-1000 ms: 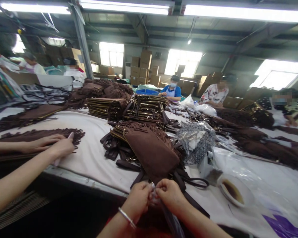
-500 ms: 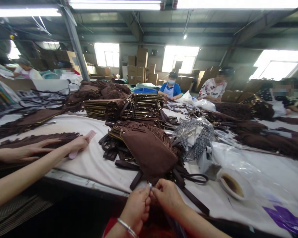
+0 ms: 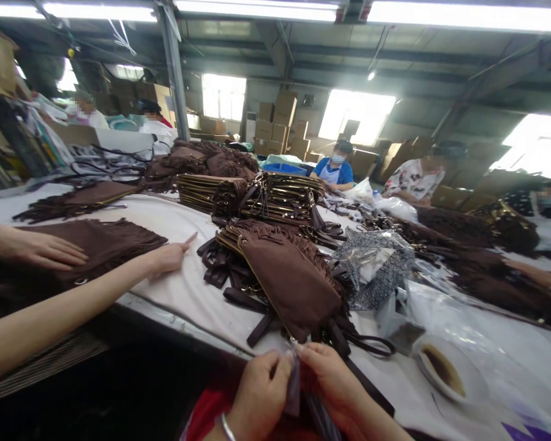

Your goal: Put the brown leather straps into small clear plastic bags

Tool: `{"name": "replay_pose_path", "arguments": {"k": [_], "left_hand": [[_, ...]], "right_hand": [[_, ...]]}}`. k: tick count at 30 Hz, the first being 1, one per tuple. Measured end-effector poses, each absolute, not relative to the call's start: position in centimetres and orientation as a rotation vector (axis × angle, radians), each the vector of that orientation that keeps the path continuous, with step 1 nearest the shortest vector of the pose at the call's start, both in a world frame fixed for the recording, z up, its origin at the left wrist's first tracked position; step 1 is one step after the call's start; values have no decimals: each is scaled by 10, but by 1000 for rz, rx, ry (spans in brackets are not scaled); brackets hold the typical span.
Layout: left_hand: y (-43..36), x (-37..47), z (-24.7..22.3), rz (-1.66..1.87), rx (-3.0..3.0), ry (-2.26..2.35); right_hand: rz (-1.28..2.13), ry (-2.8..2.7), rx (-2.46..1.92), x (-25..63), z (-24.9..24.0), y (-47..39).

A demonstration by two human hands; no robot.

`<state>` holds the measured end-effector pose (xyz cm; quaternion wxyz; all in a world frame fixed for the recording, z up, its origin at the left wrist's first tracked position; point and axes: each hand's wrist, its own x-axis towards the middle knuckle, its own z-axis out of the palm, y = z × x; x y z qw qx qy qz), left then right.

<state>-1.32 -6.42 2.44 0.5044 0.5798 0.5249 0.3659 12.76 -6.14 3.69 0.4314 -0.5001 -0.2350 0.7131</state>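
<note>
A dark brown fringed bag [image 3: 294,282] lies on top of a stack of bags, its gold zip edge running down toward me. At its near corner, my left hand [image 3: 264,389] is closed in a pinch on a thin, greyish see-through plastic film [image 3: 294,386] that hangs between my hands. Close beside it, my right hand [image 3: 330,373] pinches the same film at the metal zip end; the fingertips hide the exact grip. Dark straps [image 3: 370,343] spread around the bag's lower end.
To the left, a co-worker's hands [image 3: 165,260] are over another fringed bag [image 3: 105,242], one with a pink comb [image 3: 191,238]. Behind stand stacked bags [image 3: 275,199]. On the right are a tape roll [image 3: 445,370] and a plastic-wrapped grey speckled bundle [image 3: 376,266].
The view has shifted, so things sit further right. The plastic film now shows hanging between my hands. The co-worker's comb hand has turned and the bag there shows more.
</note>
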Motion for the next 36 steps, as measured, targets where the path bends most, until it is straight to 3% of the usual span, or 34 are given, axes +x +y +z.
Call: {"name": "replay_pose_path", "arguments": {"k": [5,11,22,30,36], "left_hand": [[-53,-12,15,814,725,1152],[-48,-4,16,847,586,1081],[-62,-13,26,1047,1767,1370],[-49,-10,37,907,1926,1399],[-45,-8,46,821,1965,1391]], "right_hand": [[1843,-560,-1242,125,41,-64],[1820,-567,-1253,124,37,-65],[1677,-719,-1423,124,29,-63],[1241,-1240,-1608,131,31,-58],[1207,-1281,-1565,132,30,-62]]}}
